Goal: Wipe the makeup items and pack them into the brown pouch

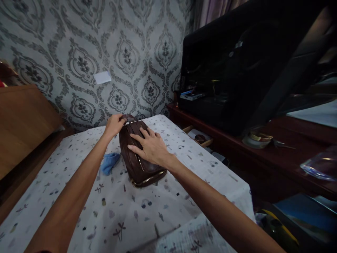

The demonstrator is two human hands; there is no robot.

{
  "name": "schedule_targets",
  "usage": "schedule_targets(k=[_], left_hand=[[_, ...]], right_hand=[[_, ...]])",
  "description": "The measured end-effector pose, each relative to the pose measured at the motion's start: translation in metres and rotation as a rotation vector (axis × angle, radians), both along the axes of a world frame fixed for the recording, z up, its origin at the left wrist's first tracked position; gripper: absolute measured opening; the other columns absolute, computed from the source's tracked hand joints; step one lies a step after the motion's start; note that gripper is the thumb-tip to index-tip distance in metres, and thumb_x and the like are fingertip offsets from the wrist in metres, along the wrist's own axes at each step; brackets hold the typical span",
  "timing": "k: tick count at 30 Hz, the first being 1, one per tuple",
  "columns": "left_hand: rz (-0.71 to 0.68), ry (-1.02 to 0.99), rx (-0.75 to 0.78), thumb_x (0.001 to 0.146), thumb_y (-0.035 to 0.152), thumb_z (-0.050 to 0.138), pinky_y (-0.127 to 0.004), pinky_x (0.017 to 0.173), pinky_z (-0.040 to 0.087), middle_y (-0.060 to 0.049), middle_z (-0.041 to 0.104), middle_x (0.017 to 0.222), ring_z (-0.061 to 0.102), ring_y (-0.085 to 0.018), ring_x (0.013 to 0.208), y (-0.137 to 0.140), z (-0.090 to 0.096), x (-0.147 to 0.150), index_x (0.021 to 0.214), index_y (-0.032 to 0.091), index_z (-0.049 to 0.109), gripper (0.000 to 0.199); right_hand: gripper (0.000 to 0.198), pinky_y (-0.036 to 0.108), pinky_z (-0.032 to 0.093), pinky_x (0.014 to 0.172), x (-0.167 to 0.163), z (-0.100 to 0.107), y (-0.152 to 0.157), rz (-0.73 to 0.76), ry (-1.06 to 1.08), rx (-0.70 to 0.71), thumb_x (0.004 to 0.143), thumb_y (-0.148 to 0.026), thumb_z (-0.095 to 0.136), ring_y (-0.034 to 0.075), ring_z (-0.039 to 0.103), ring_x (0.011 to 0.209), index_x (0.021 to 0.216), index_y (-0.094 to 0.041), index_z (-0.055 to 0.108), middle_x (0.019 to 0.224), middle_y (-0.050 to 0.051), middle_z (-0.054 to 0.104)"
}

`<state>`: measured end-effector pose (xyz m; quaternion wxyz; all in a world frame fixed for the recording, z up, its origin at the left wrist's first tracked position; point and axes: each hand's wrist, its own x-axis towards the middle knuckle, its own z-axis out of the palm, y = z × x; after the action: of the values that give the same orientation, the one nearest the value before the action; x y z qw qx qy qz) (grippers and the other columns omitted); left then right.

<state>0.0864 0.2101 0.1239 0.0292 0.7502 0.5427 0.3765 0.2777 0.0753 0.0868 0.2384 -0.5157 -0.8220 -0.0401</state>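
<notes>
A dark brown leather bag [134,167] with gold zippers lies on the white printed cloth [126,211], its zipped edge towards me. My right hand [152,146] rests on the upper face of the bag with its fingers spread. At the bag's far left end, my left hand [116,124] has its fingers closed on the brown strap [128,117]; its fingertips are partly hidden. Just left of the bag is a crumpled blue cloth [109,163].
A large black television [237,70] stands on a dark red cabinet [279,147] at right, with a partly pulled-out drawer [201,136] beside the bed. Tape rolls [256,140] sit on the cabinet. A wooden board [26,119] borders the left, and patterned wallpaper [126,56] the back.
</notes>
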Motion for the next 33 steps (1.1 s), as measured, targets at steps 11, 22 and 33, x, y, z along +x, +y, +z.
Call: schedule_targets(k=[11, 22, 33], left_hand=[[-0.043, 0.073, -0.14, 0.066, 0.031, 0.074, -0.031, 0.065, 0.038, -0.005, 0.06, 0.06, 0.059, -0.026, 0.071, 0.037, 0.002, 0.057, 0.059, 0.019, 0.064, 0.016], [0.069, 0.009, -0.083, 0.073, 0.04, 0.068, -0.031, 0.063, 0.037, -0.005, 0.059, 0.061, 0.06, -0.026, 0.075, 0.031, -0.005, 0.056, 0.059, 0.022, 0.057, 0.025], [-0.136, 0.009, -0.033, 0.078, 0.039, 0.061, -0.028, 0.061, 0.034, 0.002, 0.052, 0.06, 0.045, -0.015, 0.062, 0.007, -0.005, 0.055, 0.062, 0.019, 0.055, 0.026]], right_hand=[[0.064, 0.052, 0.038, 0.111, 0.002, -0.003, -0.001, 0.009, 0.016, 0.04, 0.098, -0.069, 0.032, 0.035, 0.044, 0.141, 0.147, -0.033, 0.051, 0.153, 0.013, 0.047], [0.064, 0.055, 0.037, 0.111, 0.002, -0.002, -0.001, 0.011, 0.036, 0.01, 0.097, -0.069, 0.035, 0.036, 0.043, 0.14, 0.147, -0.032, 0.051, 0.141, 0.015, 0.056], [0.063, 0.055, 0.037, 0.111, 0.003, -0.003, 0.0, 0.023, 0.051, 0.026, 0.097, -0.069, 0.035, 0.037, 0.043, 0.14, 0.144, -0.031, 0.054, 0.146, 0.016, 0.051]])
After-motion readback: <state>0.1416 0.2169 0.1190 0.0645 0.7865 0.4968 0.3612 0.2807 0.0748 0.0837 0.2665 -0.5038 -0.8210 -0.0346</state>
